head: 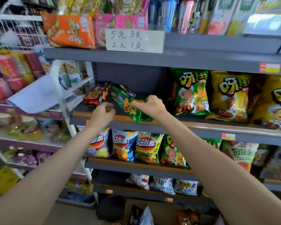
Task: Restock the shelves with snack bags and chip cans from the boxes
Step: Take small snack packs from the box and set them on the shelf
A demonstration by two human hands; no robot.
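Observation:
A green snack bag (128, 104) lies tilted on the middle grey shelf (169, 125), its lower end hanging over the front lip. My right hand (150, 105) pinches the bag's upper right edge. My left hand (102, 113) hovers at the bag's lower left with fingers curled; I cannot tell if it touches the bag. A red snack bag (96, 96) lies flat behind and to the left. A cardboard box (161, 213) with more snack bags sits on the floor below.
Green and yellow chip bags (191, 93) stand on the same shelf to the right. Chip bags (123, 145) fill the shelf below. A handwritten price sign (134, 40) hangs on the shelf above. A white wire rack (68, 88) stands at the left.

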